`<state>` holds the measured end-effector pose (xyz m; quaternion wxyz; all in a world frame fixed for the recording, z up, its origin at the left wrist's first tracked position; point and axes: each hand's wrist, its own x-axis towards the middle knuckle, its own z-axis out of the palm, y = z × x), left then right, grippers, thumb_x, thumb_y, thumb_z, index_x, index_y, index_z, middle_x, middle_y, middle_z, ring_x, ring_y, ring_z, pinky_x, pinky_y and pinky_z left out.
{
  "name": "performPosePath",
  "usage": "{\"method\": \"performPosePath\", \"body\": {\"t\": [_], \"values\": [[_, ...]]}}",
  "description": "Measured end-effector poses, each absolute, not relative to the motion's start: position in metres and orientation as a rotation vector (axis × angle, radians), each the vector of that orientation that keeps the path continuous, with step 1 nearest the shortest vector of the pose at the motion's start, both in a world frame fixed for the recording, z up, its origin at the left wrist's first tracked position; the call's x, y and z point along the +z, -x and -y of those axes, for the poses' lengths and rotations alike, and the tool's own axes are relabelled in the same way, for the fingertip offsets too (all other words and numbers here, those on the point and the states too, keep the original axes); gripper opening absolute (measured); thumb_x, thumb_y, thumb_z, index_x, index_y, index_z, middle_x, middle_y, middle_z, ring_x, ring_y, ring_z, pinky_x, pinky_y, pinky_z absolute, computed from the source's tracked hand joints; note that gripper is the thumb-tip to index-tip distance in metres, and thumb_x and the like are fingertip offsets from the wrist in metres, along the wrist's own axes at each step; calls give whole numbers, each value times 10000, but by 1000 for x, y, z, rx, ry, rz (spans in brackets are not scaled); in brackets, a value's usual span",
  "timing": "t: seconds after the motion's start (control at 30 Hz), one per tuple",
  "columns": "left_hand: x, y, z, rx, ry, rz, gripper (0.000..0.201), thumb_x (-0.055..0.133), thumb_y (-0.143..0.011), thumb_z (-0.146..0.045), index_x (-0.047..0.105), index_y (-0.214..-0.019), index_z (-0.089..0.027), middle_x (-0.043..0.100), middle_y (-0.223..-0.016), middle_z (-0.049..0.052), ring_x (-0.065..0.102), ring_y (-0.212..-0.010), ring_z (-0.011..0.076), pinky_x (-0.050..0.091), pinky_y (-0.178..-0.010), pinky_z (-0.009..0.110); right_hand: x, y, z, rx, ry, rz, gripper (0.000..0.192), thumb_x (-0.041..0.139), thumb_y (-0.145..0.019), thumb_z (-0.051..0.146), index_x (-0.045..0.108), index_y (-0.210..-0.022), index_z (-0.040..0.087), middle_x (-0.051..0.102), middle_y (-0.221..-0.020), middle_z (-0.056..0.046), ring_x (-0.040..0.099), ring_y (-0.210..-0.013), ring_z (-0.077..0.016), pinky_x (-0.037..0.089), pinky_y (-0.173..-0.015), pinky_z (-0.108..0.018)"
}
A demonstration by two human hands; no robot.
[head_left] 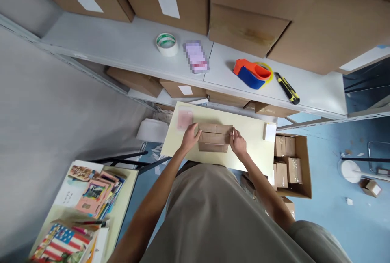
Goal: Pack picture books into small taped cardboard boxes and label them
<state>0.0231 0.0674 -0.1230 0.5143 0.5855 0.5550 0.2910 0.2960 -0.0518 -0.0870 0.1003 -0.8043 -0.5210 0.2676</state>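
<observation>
While two hands press on it, one small brown box [214,137] lies near the middle of the pale table [252,157]. The left hand [190,136] grips the box at its 9 o'clock end, and the right hand [237,143] grips its 3 o'clock end, so the hands are apart with the box between them. One pink card [185,119] lies at 10 o'clock from the box, just beside the left hand. One white block [269,131] sits at 3 o'clock, by the table's edge. The table has bare room at 12 o'clock and 3 o'clock of the box. On the shelf [122,44] at 12 o'clock are one tape roll [167,44], one tape gun [252,74] and one knife [287,88]. One open carton [300,165] of small packed boxes stands on the floor at 3 o'clock.
</observation>
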Motion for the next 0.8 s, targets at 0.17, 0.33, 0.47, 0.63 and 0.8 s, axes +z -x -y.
{"method": "performPosePath", "body": {"t": [0.17, 0.33, 0.47, 0.63, 0.8], "values": [[-56, -20, -112, 804, -1600, -1169, 401, 742, -1041, -510, 822, -1337, -251, 760, -1511, 173, 648, -1508, 416, 391, -1418, 571, -14, -303, 1, 364, 2143, 1582, 752, 283, -1198, 596, 523, -1747, 141, 642, -1661, -287, 634, -1544, -459, 548, -1282, -664], [24, -36, -162, 949, -1647, -989, 365, 738, -1088, -448, 836, -1369, -237, 778, -1492, 136, 677, -1474, 373, 445, -1375, 493, 55, -335, -82, -77, 2051, 1623, 652, 326, -1208, 526, 453, -1745, 178, 555, -1724, -271, 524, -1629, -442, 443, -1326, -750], [60, -58, -183, 990, -1631, -864, 306, 750, -1102, -393, 846, -1335, -220, 790, -1443, 122, 685, -1464, 362, 469, -1355, 479, 64, -371, -140, -134, 2201, 1634, 676, 470, -1165, 550, 493, -1622, 53, 593, -1612, -348, 564, -1558, -490, 390, -1311, -815], [72, -82, -188, 979, -1627, -727, 246, 750, -1108, -349, 855, -1295, -229, 802, -1397, 113, 702, -1442, 351, 485, -1349, 499, 58, -403, -178, 40, 2267, 1529, 721, 486, -1170, 670, 597, -1419, 3, 727, -1388, -367, 677, -1432, -516, 395, -1277, -844], [70, -86, -179, 956, -1613, -680, 276, 744, -1117, -418, 845, -1286, -223, 810, -1393, 134, 744, -1372, 345, 526, -1309, 522, 72, -388, -163, 123, 2355, 1459, 808, 503, -1148, 785, 596, -1413, 28, 776, -1245, -324, 739, -1348, -526, 489, -1223, -795]]}}
